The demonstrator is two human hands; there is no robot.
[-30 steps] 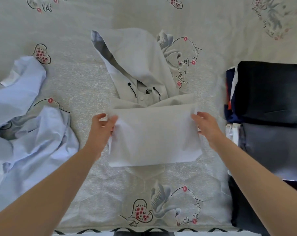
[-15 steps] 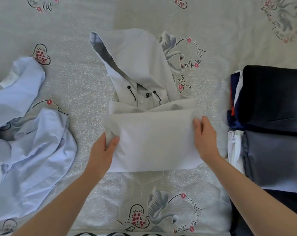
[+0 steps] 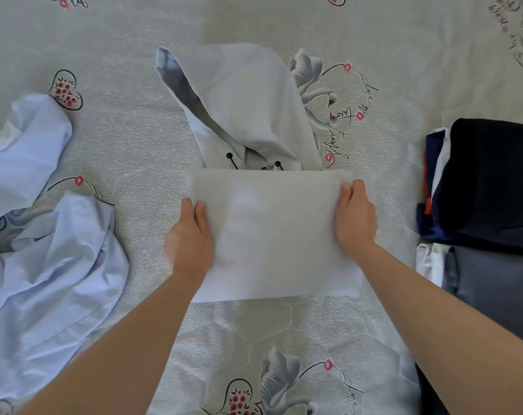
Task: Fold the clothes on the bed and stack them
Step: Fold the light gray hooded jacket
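A light grey hoodie [image 3: 272,235] lies in the middle of the bed, its body folded into a rectangle and its hood [image 3: 248,106] spread flat beyond it. My left hand [image 3: 191,235] holds the rectangle's left edge with the thumb on top. At the right edge my right hand [image 3: 354,217] holds it the same way. The fold's far edge reaches the hood's black drawstring toggles [image 3: 230,156]. A pile of folded dark clothes [image 3: 490,187] sits at the right.
A crumpled pale blue shirt [image 3: 44,253] lies loose at the left. The bed [image 3: 128,151] has a grey cover printed with flowers and hearts. More folded grey and white garments [image 3: 493,283] lie in front of the dark pile.
Both hands slid from the fold's far corners down to its side edges. The folded panel moved away from me and now covers the collar up to the toggles.
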